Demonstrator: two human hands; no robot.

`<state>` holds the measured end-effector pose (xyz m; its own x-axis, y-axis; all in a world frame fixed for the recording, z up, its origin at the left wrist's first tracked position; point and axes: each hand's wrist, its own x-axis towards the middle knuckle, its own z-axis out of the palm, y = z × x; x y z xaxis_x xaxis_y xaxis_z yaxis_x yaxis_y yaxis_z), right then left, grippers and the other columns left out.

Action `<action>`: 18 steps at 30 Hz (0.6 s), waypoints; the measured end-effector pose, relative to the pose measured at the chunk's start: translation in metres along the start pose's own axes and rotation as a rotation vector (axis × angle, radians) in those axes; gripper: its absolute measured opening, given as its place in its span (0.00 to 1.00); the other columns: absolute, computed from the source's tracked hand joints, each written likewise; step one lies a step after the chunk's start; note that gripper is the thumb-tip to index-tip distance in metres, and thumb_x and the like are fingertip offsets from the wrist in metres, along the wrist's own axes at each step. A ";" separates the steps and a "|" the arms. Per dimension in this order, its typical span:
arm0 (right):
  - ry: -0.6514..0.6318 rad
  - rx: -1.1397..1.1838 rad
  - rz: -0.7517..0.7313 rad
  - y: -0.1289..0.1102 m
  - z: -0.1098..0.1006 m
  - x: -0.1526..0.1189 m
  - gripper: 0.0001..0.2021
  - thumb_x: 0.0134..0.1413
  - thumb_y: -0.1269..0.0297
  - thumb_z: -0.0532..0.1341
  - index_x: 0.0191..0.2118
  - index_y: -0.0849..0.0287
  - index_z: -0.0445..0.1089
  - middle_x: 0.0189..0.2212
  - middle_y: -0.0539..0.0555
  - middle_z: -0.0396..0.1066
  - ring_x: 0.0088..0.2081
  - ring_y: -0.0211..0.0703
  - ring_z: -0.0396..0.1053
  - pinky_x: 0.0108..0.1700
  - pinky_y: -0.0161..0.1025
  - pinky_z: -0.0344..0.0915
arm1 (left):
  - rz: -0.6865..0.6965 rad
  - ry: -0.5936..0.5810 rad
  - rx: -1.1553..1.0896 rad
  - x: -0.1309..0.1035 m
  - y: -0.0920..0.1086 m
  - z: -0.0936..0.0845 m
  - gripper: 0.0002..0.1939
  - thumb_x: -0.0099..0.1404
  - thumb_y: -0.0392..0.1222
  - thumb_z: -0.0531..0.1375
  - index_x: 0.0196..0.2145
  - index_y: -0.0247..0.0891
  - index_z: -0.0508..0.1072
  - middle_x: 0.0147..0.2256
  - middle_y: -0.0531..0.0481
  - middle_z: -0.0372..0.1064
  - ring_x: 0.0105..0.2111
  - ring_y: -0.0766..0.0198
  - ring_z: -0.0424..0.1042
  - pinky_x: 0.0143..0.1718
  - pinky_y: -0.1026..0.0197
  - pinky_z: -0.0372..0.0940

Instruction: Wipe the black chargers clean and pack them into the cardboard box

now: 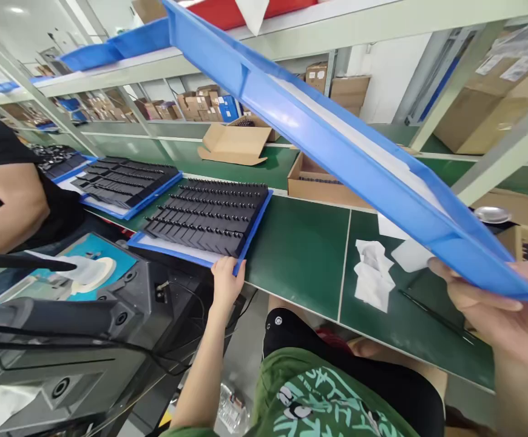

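Note:
My right hand [496,303] grips one end of a long blue plastic tray [337,145], raised and slanting up to the left over the bench. White lining shows along its inside. Down at the bench edge, my left hand [227,276] is closed on the near corner of another blue tray [251,246]. That tray bears rows of black blocks [204,218] with small pins or knobs standing up along them; their exact kind I cannot tell. The fingers of my left hand are partly hidden by the tray's rim.
A similar loaded tray [130,182] stands further left, by a co-worker's arm [18,194]. Cardboard boxes [328,188] line the back. Crumpled white paper [373,273] and a dark thin tool [437,315] lie on the green bench [300,255]. A grey machine [122,328] stands front left.

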<state>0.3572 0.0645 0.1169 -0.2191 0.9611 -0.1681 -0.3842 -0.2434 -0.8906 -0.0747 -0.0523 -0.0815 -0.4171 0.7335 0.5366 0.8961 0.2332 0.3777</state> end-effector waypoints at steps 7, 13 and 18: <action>0.147 0.211 0.106 -0.018 0.009 -0.014 0.17 0.27 0.75 0.66 0.31 0.56 0.67 0.35 0.61 0.70 0.28 0.35 0.60 0.13 0.21 0.56 | 0.064 0.019 0.017 -0.049 0.071 0.005 0.14 0.73 0.48 0.61 0.48 0.35 0.73 0.44 0.46 0.73 0.41 0.60 0.75 0.44 0.52 0.73; 0.018 0.225 0.062 -0.023 -0.005 -0.024 0.19 0.29 0.74 0.68 0.34 0.56 0.68 0.36 0.56 0.70 0.30 0.37 0.63 0.15 0.22 0.54 | 0.097 0.008 -0.027 -0.085 0.139 0.017 0.12 0.73 0.48 0.61 0.44 0.35 0.73 0.41 0.48 0.72 0.39 0.61 0.74 0.44 0.53 0.72; -0.093 0.142 0.025 -0.027 -0.001 -0.029 0.15 0.33 0.71 0.65 0.34 0.56 0.68 0.38 0.57 0.71 0.30 0.38 0.62 0.14 0.26 0.49 | 0.143 0.025 -0.081 -0.115 0.188 0.013 0.11 0.73 0.47 0.60 0.39 0.35 0.73 0.36 0.50 0.71 0.36 0.63 0.72 0.42 0.54 0.71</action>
<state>0.3749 0.0436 0.1454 -0.3096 0.9398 -0.1443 -0.4992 -0.2898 -0.8166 0.1434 -0.0845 -0.0814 -0.2904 0.7393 0.6075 0.9318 0.0741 0.3552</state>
